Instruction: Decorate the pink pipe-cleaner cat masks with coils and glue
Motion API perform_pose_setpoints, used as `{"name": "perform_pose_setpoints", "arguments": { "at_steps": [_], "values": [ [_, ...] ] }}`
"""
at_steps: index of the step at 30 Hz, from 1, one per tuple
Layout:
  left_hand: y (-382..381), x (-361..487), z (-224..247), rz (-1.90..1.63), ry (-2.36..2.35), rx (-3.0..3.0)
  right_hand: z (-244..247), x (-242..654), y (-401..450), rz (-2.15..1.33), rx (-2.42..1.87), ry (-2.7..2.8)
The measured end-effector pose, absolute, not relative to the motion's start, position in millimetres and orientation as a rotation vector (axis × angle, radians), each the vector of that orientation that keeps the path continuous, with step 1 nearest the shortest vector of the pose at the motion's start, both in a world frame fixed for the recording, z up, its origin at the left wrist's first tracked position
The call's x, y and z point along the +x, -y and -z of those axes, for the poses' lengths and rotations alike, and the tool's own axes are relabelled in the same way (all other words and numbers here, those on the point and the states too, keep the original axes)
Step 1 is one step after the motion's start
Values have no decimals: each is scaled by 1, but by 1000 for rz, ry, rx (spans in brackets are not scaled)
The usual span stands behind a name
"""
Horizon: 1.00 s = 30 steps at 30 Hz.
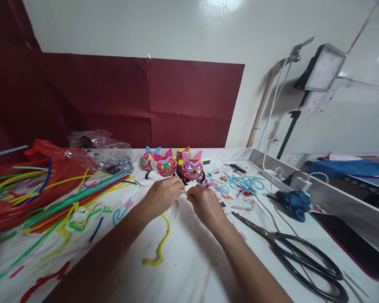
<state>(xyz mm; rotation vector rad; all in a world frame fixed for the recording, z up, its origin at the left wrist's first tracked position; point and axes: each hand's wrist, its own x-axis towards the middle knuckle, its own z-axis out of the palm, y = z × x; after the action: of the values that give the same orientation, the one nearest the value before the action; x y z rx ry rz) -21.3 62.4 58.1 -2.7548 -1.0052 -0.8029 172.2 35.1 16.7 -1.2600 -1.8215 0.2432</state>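
In the middle of the table my left hand and my right hand meet almost fingertip to fingertip, both closed in a pinch. A bit of yellow shows between the fingertips. From under my left hand a yellow pipe cleaner trails toward me in a loose curve on the white surface. Just beyond my hands sit several colourful ornaments with pointed ears and painted eyes, among them a pink-eared one and another to its left. My fingers hide most of what they grip.
On the left lie a red plastic bag of pipe cleaners and a loose bundle. Black-handled scissors lie on the right, near a phone and a blue cloth. Blue curled pieces and scraps lie behind. A low wall edges the table.
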Motion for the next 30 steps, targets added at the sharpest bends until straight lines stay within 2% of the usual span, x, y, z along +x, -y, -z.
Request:
{"name": "perform_pose_setpoints", "arguments": {
  "at_steps": [3, 8, 19, 23, 30],
  "values": [
    [-63, -22, -60, 990, 990, -2791, -23, 171, -32, -348, -1218, 1651],
    [-61, -19, -64, 1398, 1097, -2793, -30, 165, -30, -770, -1007, 1219],
    [-59, -1, -48, 1807, 1368, -2869, -18, 139, -35, -1021, -736, 889],
    [-58, -6, -56, 1776, 1321, -2787, -18, 145, -37, -982, -780, 1003],
    [-56, -17, -64, 1422, 1181, -2696, -27, 167, -37, -683, -911, 1325]
  ]
}}
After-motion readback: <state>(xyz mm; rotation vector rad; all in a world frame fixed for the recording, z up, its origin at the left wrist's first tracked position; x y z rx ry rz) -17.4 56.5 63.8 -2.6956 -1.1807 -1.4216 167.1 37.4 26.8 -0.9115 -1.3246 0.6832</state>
